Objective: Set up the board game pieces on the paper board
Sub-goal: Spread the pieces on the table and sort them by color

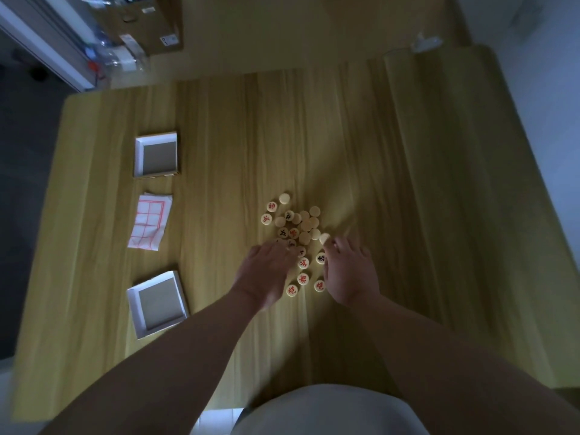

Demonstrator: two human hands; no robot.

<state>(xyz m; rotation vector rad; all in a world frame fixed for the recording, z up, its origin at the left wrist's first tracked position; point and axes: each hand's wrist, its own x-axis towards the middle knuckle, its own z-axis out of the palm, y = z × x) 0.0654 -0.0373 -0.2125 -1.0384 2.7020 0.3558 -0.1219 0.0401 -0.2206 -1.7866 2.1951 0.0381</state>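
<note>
Several round cream game pieces [298,227] with red or black characters lie in a loose heap in the middle of the wooden table [408,183]. My left hand [266,274] lies palm down over the near-left edge of the heap, fingers spread; whether it grips a piece is hidden. My right hand [348,271] rests at the near-right edge, its fingertips pinching one blank-faced piece [324,238] tilted on edge. The folded paper board [150,221], white with a red grid, lies to the left, apart from the pieces.
Two shallow white box halves lie on the left side of the table, one at the far end [156,154] and one near me [157,304]. A cardboard box [147,23] and plastic bottles stand on the floor beyond the table.
</note>
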